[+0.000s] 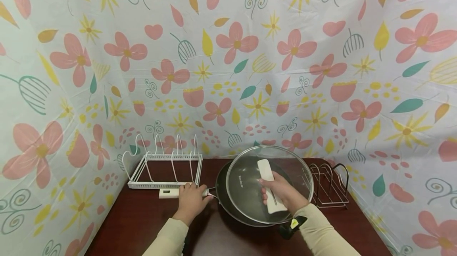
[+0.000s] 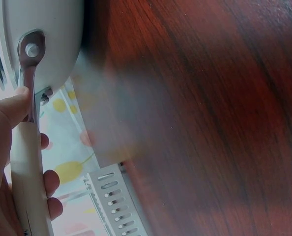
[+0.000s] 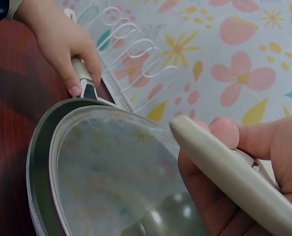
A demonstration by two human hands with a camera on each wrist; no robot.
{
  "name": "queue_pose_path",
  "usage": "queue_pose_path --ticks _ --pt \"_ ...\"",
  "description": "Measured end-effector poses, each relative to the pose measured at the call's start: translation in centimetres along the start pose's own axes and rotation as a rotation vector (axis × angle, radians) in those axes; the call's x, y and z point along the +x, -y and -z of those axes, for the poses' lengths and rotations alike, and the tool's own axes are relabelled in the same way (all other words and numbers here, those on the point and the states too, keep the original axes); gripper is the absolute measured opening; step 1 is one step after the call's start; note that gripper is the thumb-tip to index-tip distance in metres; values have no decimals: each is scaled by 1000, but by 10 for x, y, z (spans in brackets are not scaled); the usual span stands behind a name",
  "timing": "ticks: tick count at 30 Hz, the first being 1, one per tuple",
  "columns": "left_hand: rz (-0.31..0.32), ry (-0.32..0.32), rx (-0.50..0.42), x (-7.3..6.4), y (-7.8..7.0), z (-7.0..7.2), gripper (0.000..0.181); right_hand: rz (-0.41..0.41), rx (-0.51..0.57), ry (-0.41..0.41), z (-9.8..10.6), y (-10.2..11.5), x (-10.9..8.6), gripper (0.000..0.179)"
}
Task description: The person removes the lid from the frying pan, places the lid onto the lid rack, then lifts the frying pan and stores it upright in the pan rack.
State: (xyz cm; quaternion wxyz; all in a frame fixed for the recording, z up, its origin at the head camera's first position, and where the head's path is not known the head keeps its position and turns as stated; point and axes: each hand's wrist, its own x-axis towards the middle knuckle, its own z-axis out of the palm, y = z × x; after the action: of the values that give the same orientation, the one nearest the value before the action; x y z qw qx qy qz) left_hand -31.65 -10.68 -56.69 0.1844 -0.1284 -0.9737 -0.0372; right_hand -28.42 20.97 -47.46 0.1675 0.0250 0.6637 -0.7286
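Note:
A dark-lined frying pan [image 1: 222, 198] with a pale outside [image 2: 57, 29] is in front of me at the middle of the table. My left hand [image 1: 191, 203] grips its cream handle [image 1: 168, 193], thumb near the metal neck in the left wrist view. Over the pan, shifted to the right, is a clear glass lid [image 1: 246, 169] with a metal rim. My right hand [image 1: 282, 193] holds the lid by its long cream handle [image 1: 265, 169], fingers curled around it. In the right wrist view the rims [image 3: 57, 147] do not line up; I cannot tell whether they touch.
A white wire rack [image 1: 160, 186] stands at the table's back left, just behind the pan handle. On the right, close to the lid, stands a dark wire rack [image 1: 332, 205]. Flower-printed cloth [image 1: 228, 89] hangs behind and along both sides of the brown table [image 1: 125, 224].

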Motion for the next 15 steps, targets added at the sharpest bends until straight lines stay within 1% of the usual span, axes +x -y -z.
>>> queue_pose_path --ticks 8,15 --pt "-6 -20 -4 0 1 -3 46 7 -29 -6 1 7 -5 41" --pt "4 0 -14 0 1 -1 47 9 -31 -3 1 10 -9 43"
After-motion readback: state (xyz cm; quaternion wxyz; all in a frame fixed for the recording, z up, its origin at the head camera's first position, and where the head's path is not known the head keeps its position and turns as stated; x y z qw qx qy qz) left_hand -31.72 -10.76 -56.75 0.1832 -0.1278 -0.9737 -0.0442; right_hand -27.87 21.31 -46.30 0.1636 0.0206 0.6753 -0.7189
